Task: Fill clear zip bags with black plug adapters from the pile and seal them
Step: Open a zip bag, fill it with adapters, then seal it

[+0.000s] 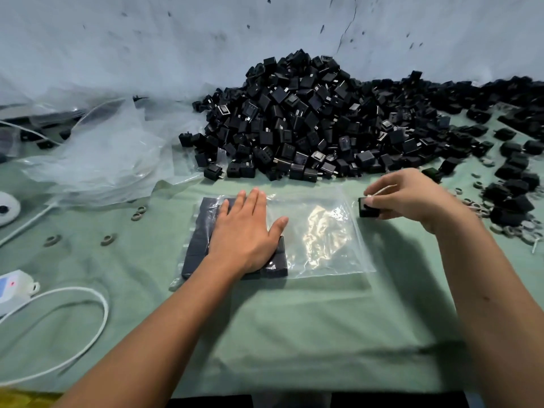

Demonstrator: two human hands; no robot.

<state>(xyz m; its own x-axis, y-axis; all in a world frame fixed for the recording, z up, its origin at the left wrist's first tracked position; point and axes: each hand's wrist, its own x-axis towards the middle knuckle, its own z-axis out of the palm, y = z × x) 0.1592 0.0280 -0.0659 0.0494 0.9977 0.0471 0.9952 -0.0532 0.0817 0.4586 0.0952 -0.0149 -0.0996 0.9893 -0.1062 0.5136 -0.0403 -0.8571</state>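
The bag [312,237] lies flat on the green surface [294,319] in front of the person, its mouth apparently toward the right. Its left part is already packed with adapters [197,240] laid side by side in flat rows; the right part is clear film with nothing in it yet.

The left hand [247,234] lies spread, palm down, on the packed rows, fingers straight and thumb out toward the bare film. Most likely it pins the rows so they stay tidy and the bag does not slide while more go in.

The right hand [412,198] is just beside the bag's right edge, at what seems the opening. Its fingertips pinch one adapter [368,209], held close to the film, probably about to be slipped in. A thin pale strip also shows among those fingers; it may be the bag's lip held open, but that is too blurred to tell.

So the bag sits between the two hands: under the left, touching or nearly touching the right. It looks under half full, and sealing is not yet due.

Beyond the bag the pile [309,122] rises against the pale wall [206,39], near enough for the right hand to reach. More adapters and small grey rings [518,234] lie scattered to the right. To the left is a heap of loose film [103,160], perhaps spare bags, and a white cable [97,307] loops near the front edge.
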